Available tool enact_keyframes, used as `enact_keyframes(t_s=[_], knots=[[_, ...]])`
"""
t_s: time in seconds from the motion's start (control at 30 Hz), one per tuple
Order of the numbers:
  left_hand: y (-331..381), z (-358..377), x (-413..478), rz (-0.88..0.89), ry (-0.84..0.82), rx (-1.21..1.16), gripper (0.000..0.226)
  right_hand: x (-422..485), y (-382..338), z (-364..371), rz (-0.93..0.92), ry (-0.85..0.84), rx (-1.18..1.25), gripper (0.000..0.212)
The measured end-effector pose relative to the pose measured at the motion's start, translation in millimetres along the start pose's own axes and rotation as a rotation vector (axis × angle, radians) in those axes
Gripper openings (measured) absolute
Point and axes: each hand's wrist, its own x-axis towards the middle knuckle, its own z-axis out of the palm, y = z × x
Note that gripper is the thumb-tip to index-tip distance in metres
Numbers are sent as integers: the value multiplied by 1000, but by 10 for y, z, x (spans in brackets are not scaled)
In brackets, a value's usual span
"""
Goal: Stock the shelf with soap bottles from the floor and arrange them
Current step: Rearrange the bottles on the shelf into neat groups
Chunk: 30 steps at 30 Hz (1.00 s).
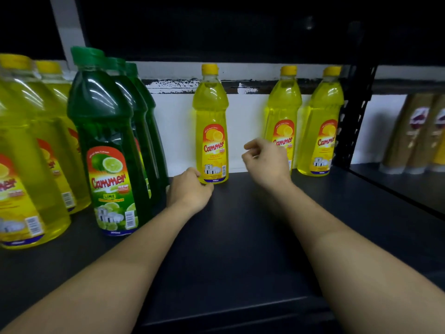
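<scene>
One lemon bottle [212,131] upright, cap up | left grip [190,189] clasps its base | right grip [265,160] slack, empty

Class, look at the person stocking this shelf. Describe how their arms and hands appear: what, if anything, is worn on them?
Both forearms are bare right to the bottom edge of the picture, with no sleeve in view. The left hand and the right hand have no gloves. No watch, bracelet or band shows at either wrist, and no ring shows on the parts of the fingers that can be seen.
</scene>
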Motion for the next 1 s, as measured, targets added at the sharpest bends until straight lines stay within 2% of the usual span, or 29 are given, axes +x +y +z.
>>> enact_keyframes(t_s=[0.1, 0.2, 0.3, 0.4, 0.53, 0.7, 0.87, 1.0], knots=[[80, -58, -184, 56, -114, 130, 47, 1, 94, -212, -30, 178, 29, 20], [95, -102, -351, 198, -209, 133, 50, 16, 318, -357, -6, 243, -10, 22], [79, -123, -454, 313, -301, 161, 50, 42, 482, -439, 160, 233, 60, 48], [112, -131, -494, 338, -313, 219, 55, 75, 584, -386, 325, 155, 142, 77], [129, -108, -483, 347, -320, 253, 57, 78, 707, -174, 356, 64, 119, 99], [139, -51, -438, 380, -324, 290, 62, 158, 739, -80, 322, 91, 53, 101], [111, -18, -403, 388, -317, 309, 63, 249, 771, -16, 303, 109, 21, 83], [127, 17, -370, 387, -301, 322, 65, 264, 765, -19, 298, 103, 0, 79]])
